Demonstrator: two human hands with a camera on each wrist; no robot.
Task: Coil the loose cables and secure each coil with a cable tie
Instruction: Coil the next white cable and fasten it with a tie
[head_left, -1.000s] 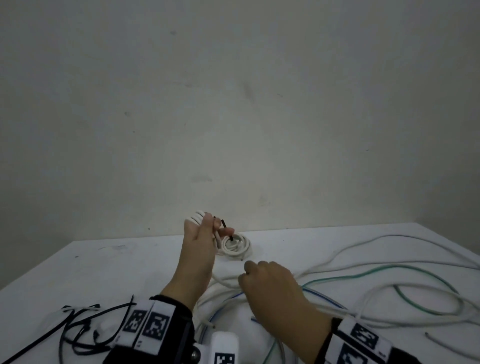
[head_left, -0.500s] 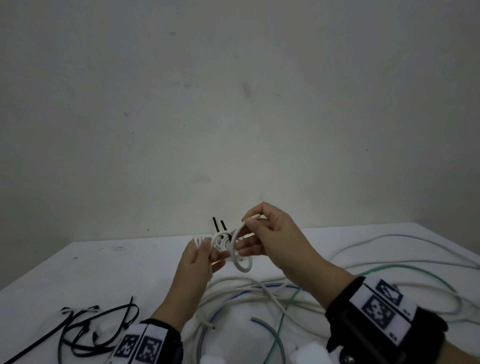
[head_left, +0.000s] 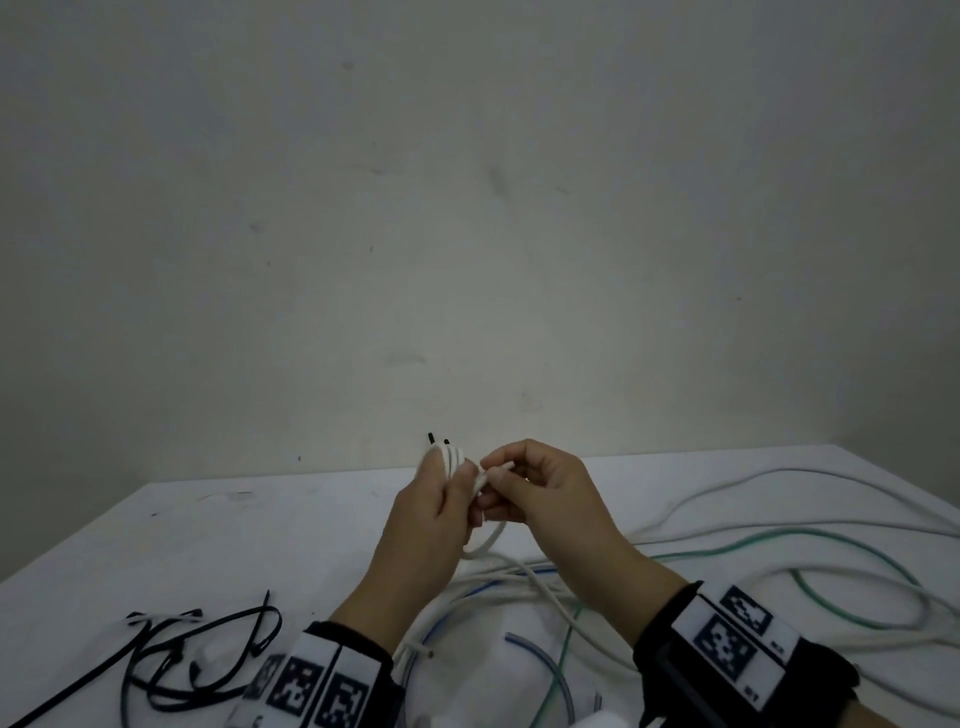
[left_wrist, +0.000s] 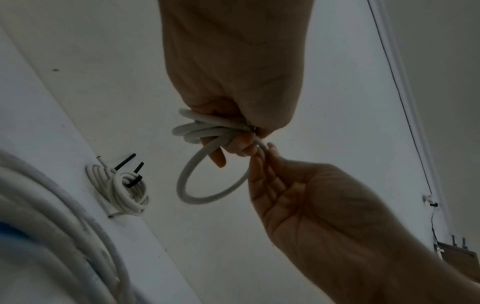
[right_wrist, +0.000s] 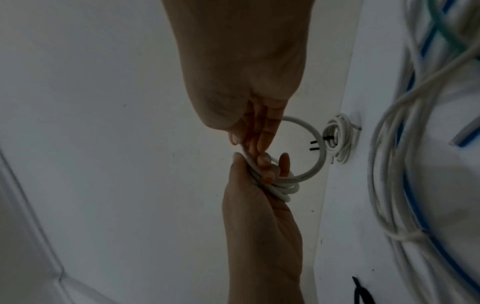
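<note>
both hands raised above the table (head_left: 218, 540), meeting just in front of the far edge. left hand (head_left: 422, 525) curled round a small bundle of white cable turns (left_wrist: 200, 129); thumb and fingers clamp the stack on one side, so the coil stands roughly on edge between the hands. right hand (head_left: 540, 499) pinches the newest loop (left_wrist: 207, 181) of the same white cable between thumb and fingertips, right against the left hand's grip. the two hands touch or nearly touch at that point.

key relation: the open loop hangs below and toward the near side of the pinch, its plane about parallel with the held turns. the free run of white cable (head_left: 545, 587) drops from the hands to the table between the wrists. judged: next move is laying this loop flat onto the stack, so the left thumb must lift briefly. slip risk there.

finished white coil (left_wrist: 119, 189), bound with a black cable tie (left_wrist: 132, 181), lies on the table beyond the hands. spare black cable ties (head_left: 171, 654) near left. loose green cable (head_left: 831, 603) and blue cable (head_left: 498, 590) right and near, uncoiled.
</note>
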